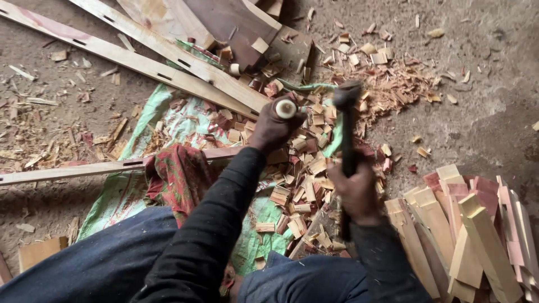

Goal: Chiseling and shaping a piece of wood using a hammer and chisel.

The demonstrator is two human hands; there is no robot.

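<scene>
My left hand is closed around an upright chisel; its round pale handle end faces the camera. The blade below is hidden by the hand. My right hand grips the dark handle of a hammer, whose blurred head hangs in the air just right of the chisel's top. Both arms wear dark sleeves. Beneath the hands lies a thick scatter of small cut wood blocks on a green patterned sheet. A long wooden slat runs under my left forearm.
Long slotted wooden slats lie diagonally at the upper left beside dark boards. A stack of short pale and reddish wood pieces sits at the lower right. A red patterned cloth covers my knee. Shavings litter the dirt floor.
</scene>
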